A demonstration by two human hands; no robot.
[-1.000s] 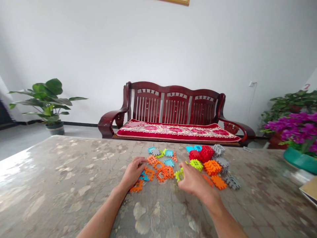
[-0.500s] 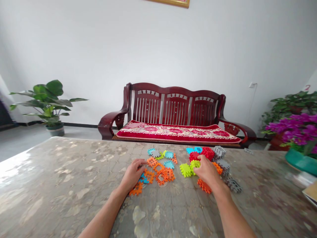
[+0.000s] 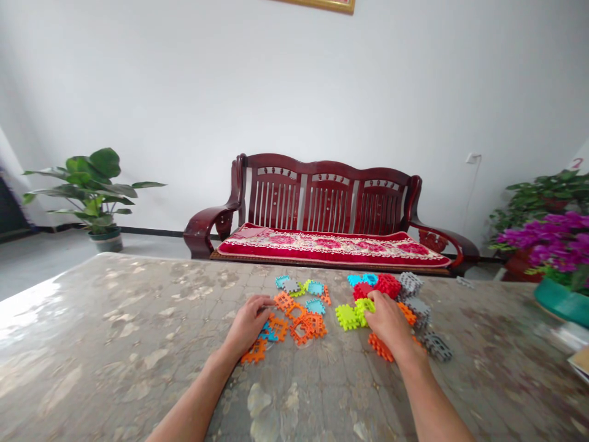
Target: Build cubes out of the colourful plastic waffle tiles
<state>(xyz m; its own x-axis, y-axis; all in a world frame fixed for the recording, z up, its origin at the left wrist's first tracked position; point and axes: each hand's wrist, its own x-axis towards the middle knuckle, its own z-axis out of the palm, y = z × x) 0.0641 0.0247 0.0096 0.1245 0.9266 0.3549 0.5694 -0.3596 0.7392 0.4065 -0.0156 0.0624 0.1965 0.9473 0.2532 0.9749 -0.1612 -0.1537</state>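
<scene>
My left hand (image 3: 250, 319) rests at the left edge of a loose spread of toothed plastic puzzle tiles, its fingers stretched out, holding nothing. Beside it lie a blue tile (image 3: 268, 332) and an orange tile (image 3: 254, 351). Farther right in this spread are more orange tiles (image 3: 301, 329) and a light blue tile (image 3: 315, 306). My right hand (image 3: 385, 316) is at the sorted tiles, thumb and fingers closed about the edge of a lime-green tile (image 3: 363, 311). Another lime-green tile (image 3: 346, 317) lies flat to its left. The fingertips are partly hidden.
Red tiles (image 3: 387, 285), grey tiles (image 3: 410, 283) and orange tiles (image 3: 380, 347) stand in stacks around my right hand. A teal flower pot (image 3: 559, 299) is on the patterned table (image 3: 151, 319) at right. Behind the table stands a wooden bench (image 3: 326, 202).
My right hand has shifted slightly right and its fingers have drawn in at the lime-green tile. My left hand stays in place. The view has moved slightly.
</scene>
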